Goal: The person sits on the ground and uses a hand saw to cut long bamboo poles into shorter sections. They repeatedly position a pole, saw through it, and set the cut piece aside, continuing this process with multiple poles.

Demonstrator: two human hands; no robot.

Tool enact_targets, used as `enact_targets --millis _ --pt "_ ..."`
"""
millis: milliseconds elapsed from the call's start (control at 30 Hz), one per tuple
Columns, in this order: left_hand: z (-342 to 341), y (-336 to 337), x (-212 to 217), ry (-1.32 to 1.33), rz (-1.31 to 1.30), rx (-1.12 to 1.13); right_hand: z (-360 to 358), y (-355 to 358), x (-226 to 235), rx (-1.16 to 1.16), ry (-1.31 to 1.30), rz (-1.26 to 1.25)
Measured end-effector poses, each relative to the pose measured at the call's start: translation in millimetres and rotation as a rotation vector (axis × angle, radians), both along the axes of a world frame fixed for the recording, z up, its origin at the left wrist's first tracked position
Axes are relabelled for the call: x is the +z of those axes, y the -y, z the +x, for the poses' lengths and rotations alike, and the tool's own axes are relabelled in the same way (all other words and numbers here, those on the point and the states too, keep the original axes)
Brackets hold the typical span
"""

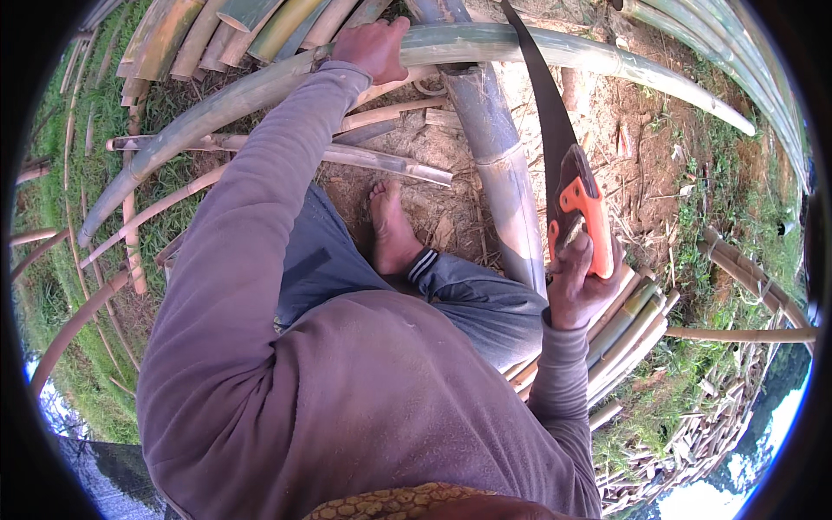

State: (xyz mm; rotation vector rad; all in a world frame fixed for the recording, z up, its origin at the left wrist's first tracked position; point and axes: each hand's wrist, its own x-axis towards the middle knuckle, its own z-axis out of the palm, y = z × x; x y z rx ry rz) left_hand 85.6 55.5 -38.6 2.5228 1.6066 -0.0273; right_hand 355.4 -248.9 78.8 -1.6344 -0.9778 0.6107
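Nearest the camera, a grey-mauve long-sleeved top [347,399] and blue-grey trousers [468,295] were seen from above, with a bare foot [392,230] planted on the trampled earth [624,130].

The right hand [579,282] was wrapped tightly round the orange handle [579,217] of a hand saw, the fingers curled fully about the grip. The saw's dark curved blade [542,95] was carried up and away from the handle, and it was laid across a long pale-green bamboo pole [485,39] near the top of the view; the exact line of contact could not be made out.

A thick grey bamboo stem [507,182] was seen running beneath that pole, from near the right hand toward the far ground, just left of the blade.

Farther off, the left hand [374,48] was closed over the top of the same pale-green pole, the fingers folded down on it and the arm stretched out straight. The pole was bent across the scene by the lens, from the grass [95,113] at the left to the right edge.

Split bamboo strips [381,160] were scattered on the ground under the arm, and stacked bamboo lengths [234,30] were heaped beyond the left hand. Another bundle of cut poles [628,325] was lying just beside the right hand.
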Motion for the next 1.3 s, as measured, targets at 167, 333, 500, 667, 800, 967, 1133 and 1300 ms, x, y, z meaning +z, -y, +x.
enact_targets --millis 167,333,500,667,800,967,1133,1300 --pt "10.5 -1.5 18.6 -0.004 -0.089 0.008 10.0 -167.5 -51.7 0.060 0.194 0.119" --pt "-1.6 -3.3 24.1 -0.039 -0.191 0.049 -4.4 -42.9 -29.3 0.028 0.092 0.072" --pt "-1.3 -13.4 16.2 -0.041 -0.257 0.000 -7.8 48.9 -3.9 -0.018 0.112 0.068" --pt "12.4 -23.8 39.3 -0.052 -0.385 -0.012 6.5 -98.0 -35.7 0.036 0.126 0.040" --pt "-5.8 -26.7 4.3 0.020 -0.348 -0.015 2.0 -102.5 -31.9 0.050 0.360 0.041" --pt "-1.6 -23.7 30.1 0.030 -0.419 -0.003 -5.5 29.3 -9.2 -0.014 -0.095 -0.010" --pt "3.3 -32.5 24.1 -0.032 -0.290 -0.040 -2.5 -27.7 -20.9 0.013 -0.034 0.031" --pt "1.9 -34.3 12.5 0.026 -0.294 -0.040 10.8 -164.8 -50.9 0.047 0.251 0.084"
